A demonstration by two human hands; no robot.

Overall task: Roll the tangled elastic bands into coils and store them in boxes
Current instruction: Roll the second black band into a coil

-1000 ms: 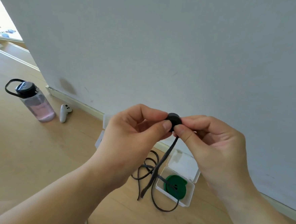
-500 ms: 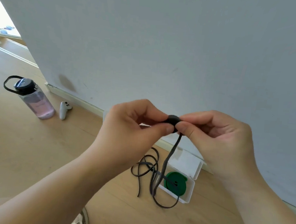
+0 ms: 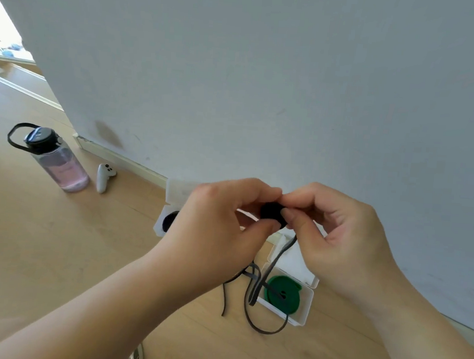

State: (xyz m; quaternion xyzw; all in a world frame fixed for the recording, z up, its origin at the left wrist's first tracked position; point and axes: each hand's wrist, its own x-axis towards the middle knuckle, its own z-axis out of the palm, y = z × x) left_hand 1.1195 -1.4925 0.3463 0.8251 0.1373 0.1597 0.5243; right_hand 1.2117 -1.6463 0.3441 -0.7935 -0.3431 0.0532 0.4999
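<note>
Two coils are already sitting stored. A green coil [image 3: 284, 293] is lying in the open white box [image 3: 307, 302] at lower centre-right of the frame. What looks like a black coil [image 3: 169, 220] is showing in a second white box [image 3: 158, 228] just left of centre, half hidden behind the left wrist.

A third is being wound in mid-air right now! The small black roll [image 3: 271, 211] is sitting at frame centre, up off the floor [image 3: 57, 251], between the two hands. The left hand [image 3: 212, 228] is pinching it, thumb underneath and fingers curling over the top, so that grip is clamped on the roll. The right hand [image 3: 338, 237] is meeting it from the other side, thumb and forefinger closing on the roll's edge where the loose strand is feeding in. That grip is together, not spread.

The rest of the black elastic band [image 3: 274, 262] is hanging down from the roll and looping in a tangle on the floor, partly draping across the green coil's box. By my reckoning a fair stretch is waiting to be wound, and then this roll is needing a box.

At the left, a water bottle [image 3: 60, 164] and a white controller [image 3: 104, 177] are sitting near the wall [image 3: 266, 69].
</note>
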